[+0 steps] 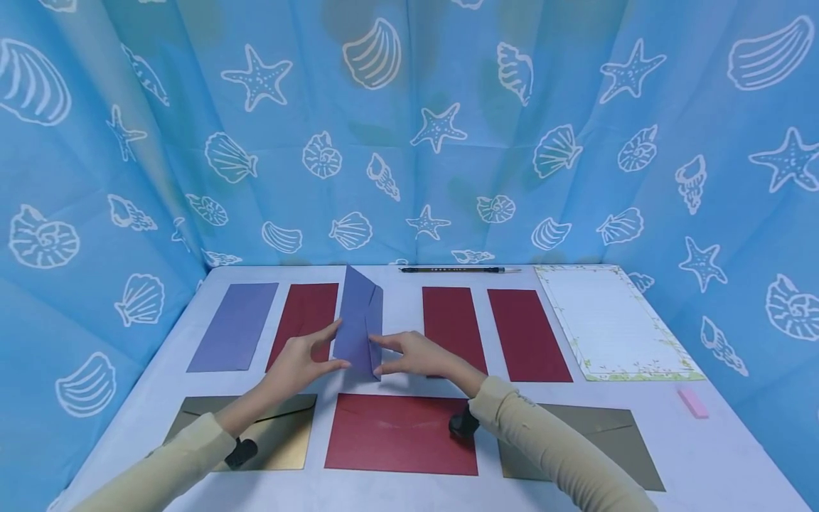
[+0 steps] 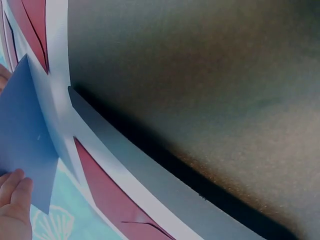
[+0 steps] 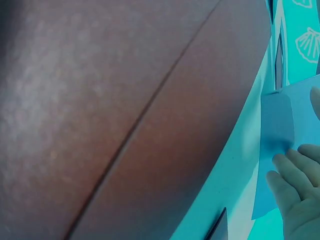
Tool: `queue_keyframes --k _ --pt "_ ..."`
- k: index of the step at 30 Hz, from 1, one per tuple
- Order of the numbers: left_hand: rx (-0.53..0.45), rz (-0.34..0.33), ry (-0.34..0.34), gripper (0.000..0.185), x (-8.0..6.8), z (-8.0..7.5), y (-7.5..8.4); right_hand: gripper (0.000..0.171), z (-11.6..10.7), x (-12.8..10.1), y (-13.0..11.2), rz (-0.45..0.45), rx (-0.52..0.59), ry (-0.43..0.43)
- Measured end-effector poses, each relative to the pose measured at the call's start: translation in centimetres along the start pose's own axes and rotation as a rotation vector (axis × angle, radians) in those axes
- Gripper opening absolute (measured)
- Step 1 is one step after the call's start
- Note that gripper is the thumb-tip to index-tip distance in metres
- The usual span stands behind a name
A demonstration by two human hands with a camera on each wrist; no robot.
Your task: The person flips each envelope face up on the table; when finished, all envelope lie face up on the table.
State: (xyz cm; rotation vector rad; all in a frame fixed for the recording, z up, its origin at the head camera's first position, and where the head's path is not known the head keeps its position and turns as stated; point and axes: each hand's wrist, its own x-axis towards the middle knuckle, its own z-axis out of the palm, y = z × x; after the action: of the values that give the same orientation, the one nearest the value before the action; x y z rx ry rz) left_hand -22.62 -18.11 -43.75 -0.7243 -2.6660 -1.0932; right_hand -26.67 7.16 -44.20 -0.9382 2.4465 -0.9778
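Note:
Both hands hold a purple envelope (image 1: pixel 352 320) raised and tilted above the middle of the table, its flap side partly turned to the right. On its left edge my left hand (image 1: pixel 301 359) grips it between thumb and fingers. The thumb and fingers of my right hand (image 1: pixel 416 354) pinch its right edge near the flap. In the left wrist view the envelope (image 2: pixel 25 135) shows a plain face, with fingers (image 2: pixel 19 192) against it. The right wrist view shows fingers (image 3: pixel 290 175) on the envelope (image 3: pixel 275 125) there.
In the back row lie another purple envelope (image 1: pixel 233 327), red envelopes (image 1: pixel 307 309) (image 1: pixel 451 320) (image 1: pixel 527 334) and floral-edged paper (image 1: pixel 614 320). A brush (image 1: pixel 454 269) lies behind, a pink eraser (image 1: pixel 693 403) at right. Nearer are gold envelopes (image 1: pixel 281 444) (image 1: pixel 601 434) and a red envelope (image 1: pixel 390 441).

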Motion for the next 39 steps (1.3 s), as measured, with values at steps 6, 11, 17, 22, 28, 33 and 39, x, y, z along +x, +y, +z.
queue_keyframes --k 6,11,17,22,28,33,39 --pt "-0.001 -0.032 -0.012 0.076 0.0 0.3 -0.1 0.069 0.0 -0.1 0.1 0.006 -0.021 -0.02" --pt "-0.001 -0.046 -0.028 0.075 0.0 0.7 -0.2 0.068 -0.2 -0.3 0.5 0.033 -0.035 -0.03" --pt "-0.002 -0.031 -0.045 0.072 0.4 0.8 0.0 0.067 -0.7 -0.8 1.0 0.041 -0.063 -0.025" --pt "-0.001 -0.028 -0.131 0.069 1.0 0.8 -0.3 0.065 -1.2 -1.3 1.5 0.037 -0.092 -0.006" --pt "0.043 -0.093 -0.247 0.069 1.5 0.8 -0.9 0.063 -1.5 -1.5 1.9 0.037 -0.124 -0.003" --pt "0.099 -0.126 -0.294 0.068 1.8 1.2 -1.3 0.06 -1.5 -1.6 2.1 0.029 -0.149 0.0" --pt "0.143 -0.128 -0.316 0.068 2.1 1.6 -1.5 0.059 -1.5 -1.7 2.1 0.033 -0.164 -0.002"
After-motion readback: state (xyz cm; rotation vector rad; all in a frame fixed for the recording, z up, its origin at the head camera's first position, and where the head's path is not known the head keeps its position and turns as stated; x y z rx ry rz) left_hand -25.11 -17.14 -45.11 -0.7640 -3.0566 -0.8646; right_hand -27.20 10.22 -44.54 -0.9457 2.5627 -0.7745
